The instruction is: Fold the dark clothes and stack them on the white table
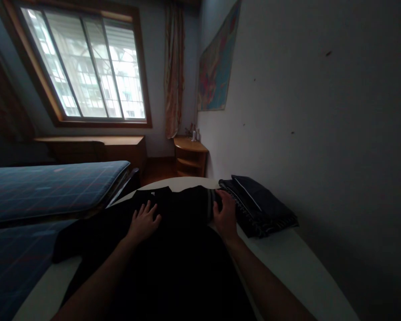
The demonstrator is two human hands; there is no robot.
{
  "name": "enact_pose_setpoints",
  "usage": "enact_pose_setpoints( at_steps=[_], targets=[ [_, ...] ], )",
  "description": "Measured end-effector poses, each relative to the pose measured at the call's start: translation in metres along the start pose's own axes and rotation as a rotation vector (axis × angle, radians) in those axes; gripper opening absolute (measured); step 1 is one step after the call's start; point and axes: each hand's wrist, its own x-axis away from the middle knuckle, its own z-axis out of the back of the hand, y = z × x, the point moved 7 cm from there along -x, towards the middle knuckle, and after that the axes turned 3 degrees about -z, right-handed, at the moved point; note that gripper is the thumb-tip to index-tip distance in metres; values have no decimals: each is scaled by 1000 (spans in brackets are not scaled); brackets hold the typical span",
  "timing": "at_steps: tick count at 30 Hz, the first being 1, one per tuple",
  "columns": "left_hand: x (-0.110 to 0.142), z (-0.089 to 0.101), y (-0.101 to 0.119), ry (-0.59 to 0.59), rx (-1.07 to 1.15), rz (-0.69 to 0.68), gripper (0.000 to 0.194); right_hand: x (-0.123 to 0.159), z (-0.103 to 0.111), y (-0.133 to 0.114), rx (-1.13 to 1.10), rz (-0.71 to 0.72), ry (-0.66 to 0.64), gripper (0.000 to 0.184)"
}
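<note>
A black short-sleeved shirt [183, 232] lies spread out on a pale round-edged table [290, 263], its collar at the far side. My left hand [144, 221] rests on the shirt just below the collar, fingers spread, holding nothing. At the right sleeve, which has grey stripes near its cuff, is my right hand [225, 214]. Its fingers curl over the sleeve's edge with thumb and fingers apart; whether they pinch any cloth is hard to see in the dim light. Close beside it sits a stack of folded dark clothes [263, 205].
Left of the table is a bed with a blue plaid mattress [53, 187]. A small wooden corner shelf [191, 145] carries a few small items at the back. The wall [287, 89] runs along the right side, and a wooden desk [120, 140] stands under the window [87, 67].
</note>
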Motion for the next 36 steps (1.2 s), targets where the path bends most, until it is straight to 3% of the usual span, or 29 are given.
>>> enact_pose_setpoints(
  at_steps=[7,11,16,20,23,26,29,32,36],
  targets=[
    [-2,4,-24,3,-35,177,59,27,-41,-7,225,53,-493,47],
    [1,10,-22,32,-45,208,60,40,-52,-5,349,-43,-710,52],
    [5,18,1,157,-33,82,57,37,-47,7,528,-138,-666,52],
    [1,-1,14,49,-15,-75,61,30,-39,15,630,-168,-605,51],
    [-6,-12,16,-23,-4,-142,62,25,-35,1,610,-56,-571,45],
    [-17,-15,16,-58,9,-179,64,31,-38,-22,474,53,-627,44],
    [-29,-13,17,-87,23,-212,65,50,-46,-32,379,-7,-741,56],
    [-39,-10,19,-119,37,-238,66,68,-55,-29,382,-63,-824,70],
    [-51,-9,22,-117,57,-230,62,68,-61,-19,398,-71,-822,69]
  ],
)
